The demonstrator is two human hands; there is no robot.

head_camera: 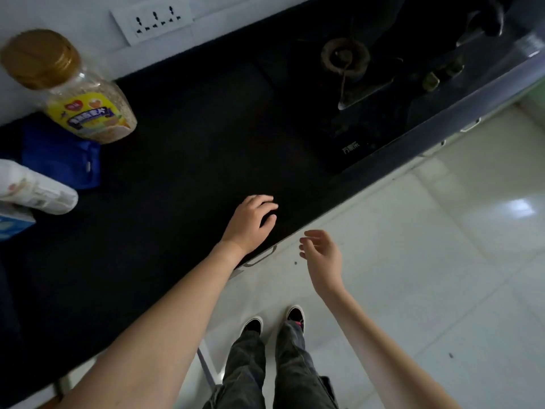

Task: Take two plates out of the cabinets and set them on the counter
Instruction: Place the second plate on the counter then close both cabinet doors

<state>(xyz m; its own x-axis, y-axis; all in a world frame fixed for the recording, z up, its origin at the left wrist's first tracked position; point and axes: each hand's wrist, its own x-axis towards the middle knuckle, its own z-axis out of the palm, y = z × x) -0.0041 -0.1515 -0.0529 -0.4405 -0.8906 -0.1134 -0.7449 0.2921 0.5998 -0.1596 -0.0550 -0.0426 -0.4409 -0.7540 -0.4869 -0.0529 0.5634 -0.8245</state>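
Observation:
No plate is in view. My left hand (250,222) rests palm down on the black counter (182,160) near its front edge, fingers spread, holding nothing. My right hand (323,252) hangs in the air over the floor just off the counter's edge, fingers loosely curled and apart, with nothing in it. Below the edge, between my hands, a metal cabinet handle (261,258) shows. The cabinet fronts themselves are hidden under the counter.
A gas hob (362,84) is set into the counter at the right. At the left stand an oat jar with a gold lid (73,90), a blue cloth (62,154), a white bottle (35,190) and a blue box (11,224). White tiled floor (442,261) lies below.

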